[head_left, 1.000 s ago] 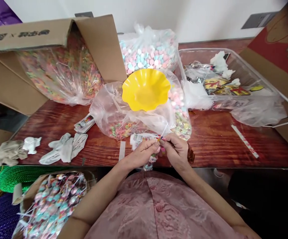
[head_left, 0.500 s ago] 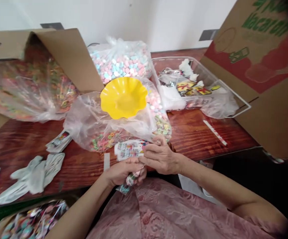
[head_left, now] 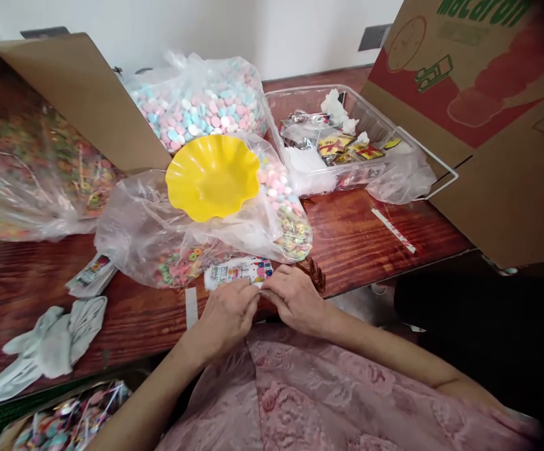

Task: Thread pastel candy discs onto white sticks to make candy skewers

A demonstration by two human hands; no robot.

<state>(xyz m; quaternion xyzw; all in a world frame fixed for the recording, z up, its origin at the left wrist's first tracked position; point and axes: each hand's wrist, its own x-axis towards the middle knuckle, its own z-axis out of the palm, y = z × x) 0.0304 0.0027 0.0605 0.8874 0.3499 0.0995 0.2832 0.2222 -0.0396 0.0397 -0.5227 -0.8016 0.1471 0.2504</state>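
My left hand (head_left: 229, 312) and my right hand (head_left: 295, 298) meet at the table's front edge, backs up and fingertips pinched close together. Whatever they hold is hidden under the fingers. Just beyond them lie printed white cards (head_left: 234, 272), partly covered by my hands. A bundle of shiny brown strips (head_left: 315, 274) sits by my right hand. Behind the cards, a yellow wavy-rimmed bowl (head_left: 213, 178) rests on clear bags with ring-shaped candies (head_left: 178, 266) and pastel round candies (head_left: 278, 185).
Grey-white gloves (head_left: 46, 344) and more cards (head_left: 92, 274) lie at left, above a container of wrapped candies (head_left: 69, 419). An open carton (head_left: 112, 106) stands behind. At right are a clear bin (head_left: 272, 134), a white strip (head_left: 394, 230) and a large cardboard box (head_left: 492, 188).
My hands have turned backs up and come together at the fingertips. The small clear candy packet that showed in my left hand is now out of sight. The view has shifted slightly.
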